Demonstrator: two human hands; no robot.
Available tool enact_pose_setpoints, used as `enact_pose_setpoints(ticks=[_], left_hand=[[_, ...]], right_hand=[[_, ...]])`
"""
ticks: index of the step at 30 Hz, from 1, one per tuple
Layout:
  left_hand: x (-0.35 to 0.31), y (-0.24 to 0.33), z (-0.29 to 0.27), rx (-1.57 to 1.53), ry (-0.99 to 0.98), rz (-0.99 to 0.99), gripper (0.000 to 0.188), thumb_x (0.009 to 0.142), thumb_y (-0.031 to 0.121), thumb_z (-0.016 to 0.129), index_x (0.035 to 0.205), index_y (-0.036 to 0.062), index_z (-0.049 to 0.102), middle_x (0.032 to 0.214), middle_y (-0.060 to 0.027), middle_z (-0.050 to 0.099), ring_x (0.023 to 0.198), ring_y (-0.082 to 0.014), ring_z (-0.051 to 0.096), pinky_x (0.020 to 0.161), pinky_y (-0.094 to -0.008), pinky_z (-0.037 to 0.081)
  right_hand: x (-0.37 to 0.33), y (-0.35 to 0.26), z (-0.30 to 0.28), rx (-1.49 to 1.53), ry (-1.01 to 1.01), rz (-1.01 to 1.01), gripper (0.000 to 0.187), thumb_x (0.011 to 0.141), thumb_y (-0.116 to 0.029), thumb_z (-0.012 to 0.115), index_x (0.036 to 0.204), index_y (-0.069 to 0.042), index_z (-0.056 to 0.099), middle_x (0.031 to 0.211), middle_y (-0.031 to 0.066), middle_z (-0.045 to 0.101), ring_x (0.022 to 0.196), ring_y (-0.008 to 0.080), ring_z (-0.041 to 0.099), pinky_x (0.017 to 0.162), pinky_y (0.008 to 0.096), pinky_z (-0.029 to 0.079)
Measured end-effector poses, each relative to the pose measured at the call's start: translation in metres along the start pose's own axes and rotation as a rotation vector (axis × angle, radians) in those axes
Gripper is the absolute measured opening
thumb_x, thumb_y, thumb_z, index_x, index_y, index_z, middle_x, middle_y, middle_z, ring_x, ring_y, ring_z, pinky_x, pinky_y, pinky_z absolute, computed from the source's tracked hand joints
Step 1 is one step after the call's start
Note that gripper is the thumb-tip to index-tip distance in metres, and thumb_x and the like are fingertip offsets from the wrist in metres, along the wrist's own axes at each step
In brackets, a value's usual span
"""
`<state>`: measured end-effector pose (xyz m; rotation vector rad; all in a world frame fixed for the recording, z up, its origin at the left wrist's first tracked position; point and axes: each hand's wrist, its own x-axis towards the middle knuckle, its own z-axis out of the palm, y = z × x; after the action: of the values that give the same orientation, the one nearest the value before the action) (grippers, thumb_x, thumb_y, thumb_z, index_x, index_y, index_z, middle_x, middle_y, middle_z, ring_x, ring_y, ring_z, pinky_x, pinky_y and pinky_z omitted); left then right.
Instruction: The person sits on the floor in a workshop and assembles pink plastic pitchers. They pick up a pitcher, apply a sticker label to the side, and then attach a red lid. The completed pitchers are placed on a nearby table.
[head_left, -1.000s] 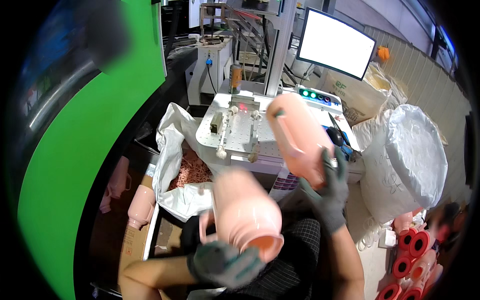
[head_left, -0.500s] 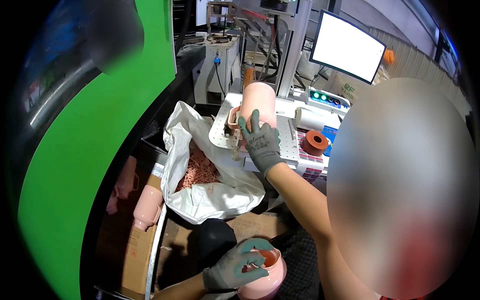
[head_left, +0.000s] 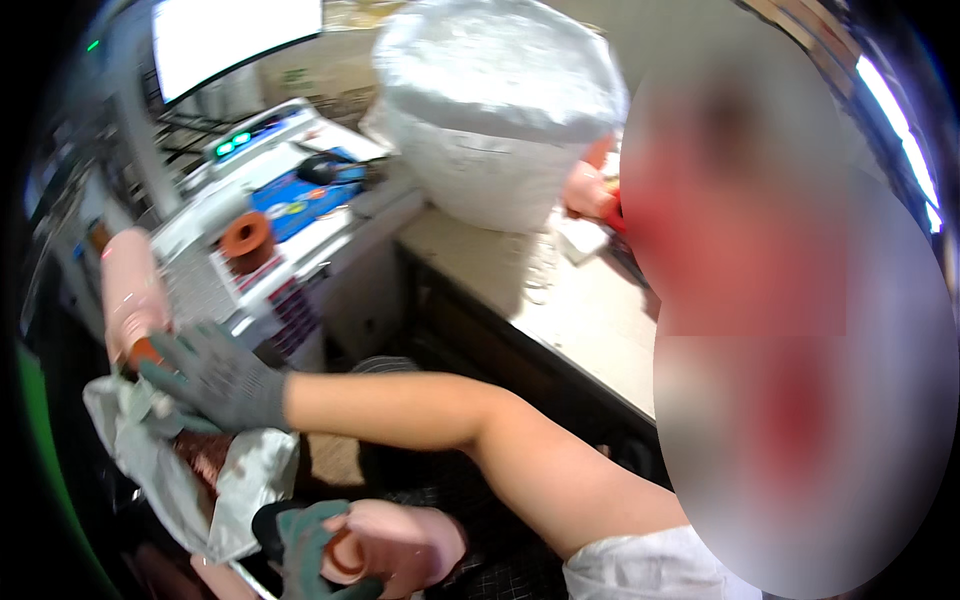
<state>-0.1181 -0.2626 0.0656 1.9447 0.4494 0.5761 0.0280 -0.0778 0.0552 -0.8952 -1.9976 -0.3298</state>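
Note:
In my gloved left hand (head_left: 312, 550), low in the view, I grip a glossy pink jug (head_left: 425, 548) near its neck; its round mouth faces left and it lies above my lap. My right arm stretches across to the left. There my gloved right hand (head_left: 222, 378) closes at the neck end of a second pink jug (head_left: 135, 285), which sits at the white machine table with its mouth toward me. Blur and the glove partly hide that grip. Beneath the right hand is a white sack (head_left: 165, 490) with pink shavings (head_left: 203, 458) inside.
On the machine table are a reddish-brown roll (head_left: 247, 240), a blue mat (head_left: 310, 205) and a control box with green lights (head_left: 262, 130). A monitor (head_left: 235, 40) stands behind. A bulky white bag (head_left: 490, 130) sits on the pale bench (head_left: 590, 315) to the right.
The view has swung to the right, bringing the bench and bulky bag in. My right hand has shifted to the far jug's neck end. The near jug has tipped onto its side in my left hand.

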Motion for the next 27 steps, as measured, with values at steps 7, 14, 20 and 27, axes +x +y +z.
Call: enact_pose_setpoints(ticks=[7,14,20,27], left_hand=[[0.000,-0.030,-0.024,-0.015,-0.086,-0.315,0.100,0.067,0.000,0.086,0.156,-0.0020,0.040,0.151,-0.0160,0.048,0.141,-0.0293,0.045,0.118,-0.0429,0.036],[0.037,-0.030,0.000,0.112,-0.003,-0.407,0.080,0.076,0.018,0.092,0.142,-0.0014,0.051,0.137,-0.0163,0.055,0.125,-0.0306,0.053,0.109,-0.0428,0.044],[0.062,-0.038,0.006,0.287,-0.095,-0.274,0.090,0.076,0.017,0.091,0.152,-0.0010,0.045,0.146,-0.0175,0.052,0.135,-0.0310,0.049,0.116,-0.0444,0.039],[0.028,-0.060,-0.003,0.620,-0.147,-0.060,0.072,0.089,0.032,0.085,0.147,0.0026,0.053,0.151,-0.0197,0.052,0.139,-0.0339,0.049,0.115,-0.0451,0.042]], right_hand=[[-0.306,0.006,-0.343,-0.499,0.011,0.635,0.066,0.076,-0.023,0.085,0.135,-0.005,0.062,0.130,0.0202,0.064,0.122,0.0380,0.062,0.105,0.0496,0.050],[-0.523,-0.122,-0.687,-1.472,0.100,1.896,0.055,0.099,-0.043,0.055,0.139,-0.005,0.056,0.125,0.0283,0.068,0.109,0.0487,0.066,0.096,0.0526,0.053],[-0.611,-0.134,-0.681,-1.517,-0.693,2.498,0.058,0.091,-0.054,0.065,0.137,-0.019,0.067,0.142,0.0120,0.067,0.126,0.0287,0.067,0.107,0.0506,0.046],[-0.579,-0.135,-0.676,-1.761,0.122,2.208,0.043,0.083,-0.039,0.077,0.119,-0.016,0.076,0.120,0.0156,0.072,0.112,0.0314,0.071,0.090,0.0400,0.056]])
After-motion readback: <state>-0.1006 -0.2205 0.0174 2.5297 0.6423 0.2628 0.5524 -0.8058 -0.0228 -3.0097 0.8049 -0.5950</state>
